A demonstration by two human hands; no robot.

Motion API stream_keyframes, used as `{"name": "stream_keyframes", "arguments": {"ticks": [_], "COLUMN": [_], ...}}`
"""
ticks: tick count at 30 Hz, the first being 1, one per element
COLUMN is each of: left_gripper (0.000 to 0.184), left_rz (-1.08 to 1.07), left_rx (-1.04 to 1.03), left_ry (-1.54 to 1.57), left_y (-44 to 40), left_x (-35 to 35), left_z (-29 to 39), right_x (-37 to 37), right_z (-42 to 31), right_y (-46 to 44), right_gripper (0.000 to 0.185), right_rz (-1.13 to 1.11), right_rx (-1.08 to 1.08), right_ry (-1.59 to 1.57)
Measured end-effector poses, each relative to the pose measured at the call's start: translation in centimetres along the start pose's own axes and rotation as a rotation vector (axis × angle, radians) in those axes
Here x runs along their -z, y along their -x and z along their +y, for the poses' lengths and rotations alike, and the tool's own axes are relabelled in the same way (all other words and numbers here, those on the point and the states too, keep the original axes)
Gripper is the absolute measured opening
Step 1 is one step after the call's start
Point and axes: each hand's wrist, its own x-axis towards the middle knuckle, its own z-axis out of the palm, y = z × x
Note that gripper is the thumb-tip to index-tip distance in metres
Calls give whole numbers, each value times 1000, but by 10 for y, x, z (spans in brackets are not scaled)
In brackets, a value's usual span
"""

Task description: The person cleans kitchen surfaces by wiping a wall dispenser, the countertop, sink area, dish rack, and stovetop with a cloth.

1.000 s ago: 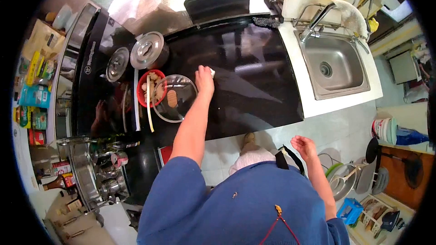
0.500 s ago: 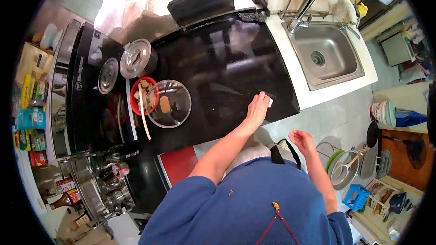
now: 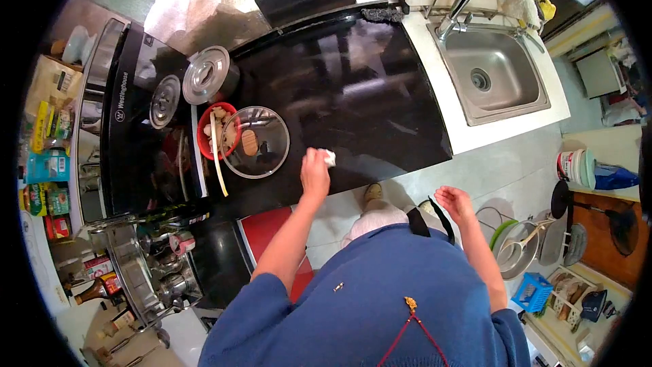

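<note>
My left hand is closed round a white crumpled tissue, which pokes out past its fingers. It rests on the glossy black countertop, near the front edge, to the right of a clear glass lid with a wooden knob. The lid leans over the rim of a red bowl of pale food chunks, with a long pale stick across it. My right hand hangs in front of my body beyond the counter edge, fingers apart and holding nothing, close to a black strap.
Behind the bowl stands a lidded steel pot, beside a black Westinghouse appliance. A steel sink with a tap is set into the white counter at right. Pans and a blue basket sit lower right.
My left hand has slid leftward along the black countertop with the tissue, coming closer to the glass lid. My right hand has stayed nearly where it was. The view has shifted slightly.
</note>
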Motion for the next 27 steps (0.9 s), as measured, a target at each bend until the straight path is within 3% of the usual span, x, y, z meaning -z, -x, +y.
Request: {"name": "stream_keyframes", "arguments": {"ticks": [3,6,8,12,19,22,27], "left_gripper": [16,19,18,14,11,10,1], "left_rz": [-80,19,99,175,-101,-109,-40], "left_rx": [22,-57,18,173,158,84,35], "left_ry": [37,24,120,-34,-68,-45,-131], "left_y": [19,2,-24,-69,-33,-11,-63], "left_x": [4,-5,-12,-8,14,17,9], "left_z": [17,4,-13,-10,-18,-12,-18], "right_x": [0,-4,-1,1,30,39,17], "right_z": [-1,0,-1,-4,1,12,10], "right_y": [0,-2,0,4,20,15,-5], "right_gripper": [27,28,26,25,26,26,26], "right_rz": [-17,2,-27,-17,88,125,-11], "right_rx": [9,-3,0,31,49,26,-1], "right_ry": [24,36,-14,8,-45,-81,-51]}}
